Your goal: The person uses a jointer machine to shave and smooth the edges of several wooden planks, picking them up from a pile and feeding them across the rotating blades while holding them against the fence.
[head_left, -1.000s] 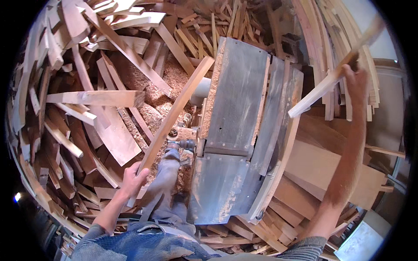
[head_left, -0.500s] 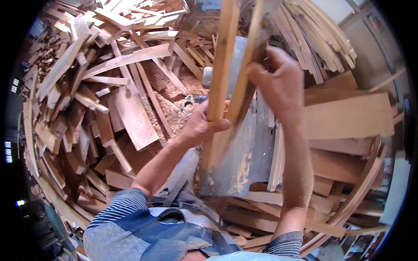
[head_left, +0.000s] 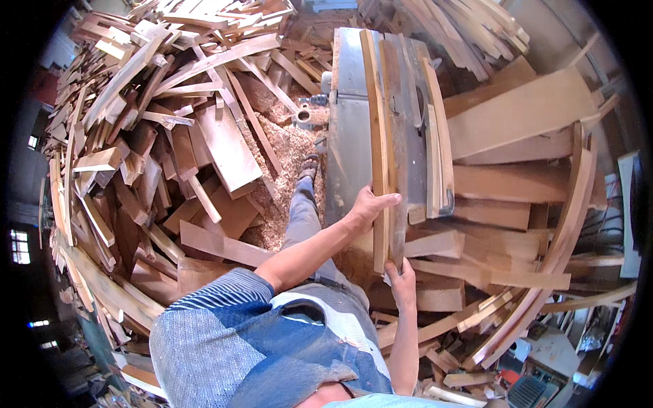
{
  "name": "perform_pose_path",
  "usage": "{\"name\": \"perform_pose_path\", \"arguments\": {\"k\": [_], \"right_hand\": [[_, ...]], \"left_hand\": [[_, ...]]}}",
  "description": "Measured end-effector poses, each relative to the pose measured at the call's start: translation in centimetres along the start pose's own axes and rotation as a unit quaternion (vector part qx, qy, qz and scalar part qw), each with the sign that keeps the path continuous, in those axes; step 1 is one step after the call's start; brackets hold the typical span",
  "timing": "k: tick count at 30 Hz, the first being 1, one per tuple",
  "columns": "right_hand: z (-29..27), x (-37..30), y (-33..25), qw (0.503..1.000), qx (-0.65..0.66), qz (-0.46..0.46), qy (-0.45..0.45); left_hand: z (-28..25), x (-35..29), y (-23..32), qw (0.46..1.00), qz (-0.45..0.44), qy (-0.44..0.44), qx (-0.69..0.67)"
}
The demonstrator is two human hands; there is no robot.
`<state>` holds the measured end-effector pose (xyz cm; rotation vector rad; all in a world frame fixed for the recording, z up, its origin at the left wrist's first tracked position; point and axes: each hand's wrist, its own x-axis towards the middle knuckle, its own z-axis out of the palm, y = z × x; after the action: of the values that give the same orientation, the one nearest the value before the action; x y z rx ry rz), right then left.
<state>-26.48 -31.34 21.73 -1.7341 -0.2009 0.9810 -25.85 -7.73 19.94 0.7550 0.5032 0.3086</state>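
Note:
A long, narrow wooden strip (head_left: 376,122) lies lengthwise over a grey metal machine table (head_left: 348,146), its near end sticking out past the table toward me. Close along its right side runs a darker strip (head_left: 392,102); I cannot tell whether the two touch all along. My left hand (head_left: 371,206) grips the wooden strip partway down, thumb across the top. At the near end, my right hand (head_left: 401,275) is closed on the strip, fingers partly hidden under it.
A large heap of wood offcuts (head_left: 218,146) fills the left side. Shavings (head_left: 272,211) cover the floor beside my foot. Narrow strips (head_left: 439,136) lie along the machine's right edge, with stacked boards (head_left: 510,180) beyond. A long curved piece (head_left: 568,204) stands farther right.
The raised strips, spread apart before, have come down lengthwise over the metal table. My right hand has moved from the far part to the near end. My view has shifted.

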Motion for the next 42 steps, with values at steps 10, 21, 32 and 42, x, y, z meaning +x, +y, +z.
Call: {"name": "perform_pose_path", "arguments": {"k": [10, 21, 32, 42], "right_hand": [[0.7, -2.7, 3.7, 0.988, -0.103, -0.008, 0.111], [1.6, -2.6, -1.4, 0.970, -0.207, -0.058, 0.117], [-4.5, -10.5, 9.2, 0.878, -0.316, -0.244, 0.265], [-3.5, -10.2, 9.3, 0.905, -0.392, -0.026, 0.162]], "left_hand": [[0.1, -3.1, -3.5, 0.995, -0.087, 0.017, 0.036], [-4.5, -3.0, -0.1, 0.993, -0.016, 0.057, 0.100], [-14.2, -9.2, 5.5, 0.950, 0.163, 0.250, 0.088], [-15.2, -10.2, 5.3, 0.942, 0.152, 0.272, 0.126]]}}
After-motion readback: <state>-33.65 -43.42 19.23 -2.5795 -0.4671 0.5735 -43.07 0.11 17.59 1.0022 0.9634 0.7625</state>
